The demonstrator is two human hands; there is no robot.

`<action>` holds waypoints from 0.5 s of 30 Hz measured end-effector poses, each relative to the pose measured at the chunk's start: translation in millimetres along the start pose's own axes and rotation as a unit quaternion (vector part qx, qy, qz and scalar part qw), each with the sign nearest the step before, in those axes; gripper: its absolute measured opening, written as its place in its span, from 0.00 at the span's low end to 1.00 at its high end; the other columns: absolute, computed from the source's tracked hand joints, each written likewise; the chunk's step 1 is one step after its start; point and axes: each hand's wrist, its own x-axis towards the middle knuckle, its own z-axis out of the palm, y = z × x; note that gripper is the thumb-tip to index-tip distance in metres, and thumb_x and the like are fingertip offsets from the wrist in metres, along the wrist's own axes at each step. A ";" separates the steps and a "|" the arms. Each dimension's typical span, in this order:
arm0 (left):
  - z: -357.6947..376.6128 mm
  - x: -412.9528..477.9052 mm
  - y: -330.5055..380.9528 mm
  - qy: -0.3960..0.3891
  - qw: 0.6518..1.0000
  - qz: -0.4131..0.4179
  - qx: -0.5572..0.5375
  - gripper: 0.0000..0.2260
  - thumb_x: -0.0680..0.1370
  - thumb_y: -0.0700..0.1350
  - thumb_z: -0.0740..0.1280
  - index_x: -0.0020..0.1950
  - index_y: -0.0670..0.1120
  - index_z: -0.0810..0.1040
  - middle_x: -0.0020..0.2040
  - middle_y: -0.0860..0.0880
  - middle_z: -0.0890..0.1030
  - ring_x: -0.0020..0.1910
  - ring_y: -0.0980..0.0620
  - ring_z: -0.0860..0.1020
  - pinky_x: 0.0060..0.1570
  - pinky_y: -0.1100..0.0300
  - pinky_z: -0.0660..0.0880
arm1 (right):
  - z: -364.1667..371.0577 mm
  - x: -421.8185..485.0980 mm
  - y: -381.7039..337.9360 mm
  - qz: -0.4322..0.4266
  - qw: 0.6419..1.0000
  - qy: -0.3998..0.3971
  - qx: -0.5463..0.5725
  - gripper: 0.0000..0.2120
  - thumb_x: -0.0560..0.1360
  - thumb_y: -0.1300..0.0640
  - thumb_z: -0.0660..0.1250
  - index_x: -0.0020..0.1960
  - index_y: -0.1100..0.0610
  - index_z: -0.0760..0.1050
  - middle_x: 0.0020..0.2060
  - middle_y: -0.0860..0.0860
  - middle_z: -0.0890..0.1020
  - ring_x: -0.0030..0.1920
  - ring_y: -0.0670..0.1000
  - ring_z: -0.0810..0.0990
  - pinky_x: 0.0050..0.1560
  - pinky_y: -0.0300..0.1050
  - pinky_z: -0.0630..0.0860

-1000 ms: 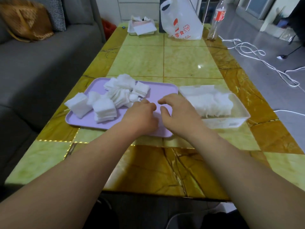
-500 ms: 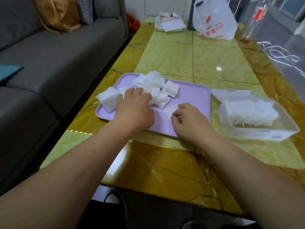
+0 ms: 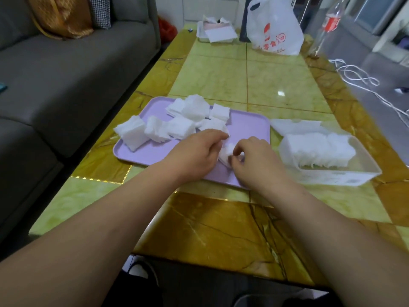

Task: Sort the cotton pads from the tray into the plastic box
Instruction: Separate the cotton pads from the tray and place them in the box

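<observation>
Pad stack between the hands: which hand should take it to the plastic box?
Right: the right hand pinches the pad stack and lies nearer the plastic box; the left hand is farther away.

Nothing can be read with certainty. The white plastic carrier bag [image 3: 274, 29] at the far end of the tabletop [image 3: 221, 78] carries red printed characters, too blurred to make out. The red label on the clear plastic bottle [image 3: 329, 21] and the sticker on the translucent plastic box [image 3: 332, 177] are illegible too.
</observation>
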 end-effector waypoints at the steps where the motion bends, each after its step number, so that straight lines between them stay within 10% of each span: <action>1: -1.9 0.7 0.8 0.013 1.000 -0.009 -0.006 0.17 0.84 0.44 0.58 0.71 0.47 0.77 0.68 0.48 0.80 0.66 0.48 0.77 0.65 0.58 0.71 | 1.1 0.9 1.0 0.005 1.000 0.001 0.003 0.12 0.78 0.47 0.65 0.57 0.52 0.78 0.54 0.53 0.78 0.59 0.57 0.75 0.52 0.51 0.75; 15: -13.9 -4.4 -7.5 0.003 0.988 -0.130 0.081 0.22 0.81 0.51 0.66 0.75 0.51 0.70 0.69 0.48 0.75 0.68 0.46 0.73 0.64 0.50 0.73 | -1.4 2.8 -4.7 0.081 0.989 -0.098 0.069 0.26 0.74 0.44 0.68 0.68 0.54 0.72 0.63 0.54 0.75 0.63 0.59 0.75 0.59 0.50 0.75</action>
